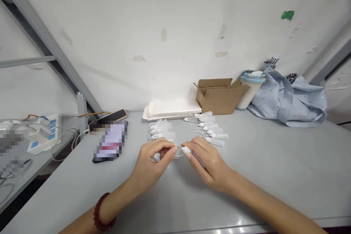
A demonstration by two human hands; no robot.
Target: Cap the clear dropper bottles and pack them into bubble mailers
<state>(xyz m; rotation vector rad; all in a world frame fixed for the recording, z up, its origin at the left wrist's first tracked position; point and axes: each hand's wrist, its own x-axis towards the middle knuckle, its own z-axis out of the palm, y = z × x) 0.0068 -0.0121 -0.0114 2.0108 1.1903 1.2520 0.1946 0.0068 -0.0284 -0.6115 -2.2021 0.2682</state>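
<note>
My left hand [153, 162] and my right hand [208, 162] meet over the grey table [274, 168], both pinched on one small clear plastic bottle [179, 151]. The left fingers grip its body; the right fingertips pinch its white cap [186, 149]. Just beyond my hands lie two groups of similar small bottles: one on the left [161, 129], one on the right [211, 128]. A dark red bead bracelet [100, 214] circles my left wrist.
A stack of white flat trays [172, 109] and an open cardboard box [219, 95] stand at the wall. A blue-lidded cup [251, 89] and a blue cloth bag [290, 98] lie at right. Two phones [111, 140] rest at left; a power strip [44, 135] sits further left.
</note>
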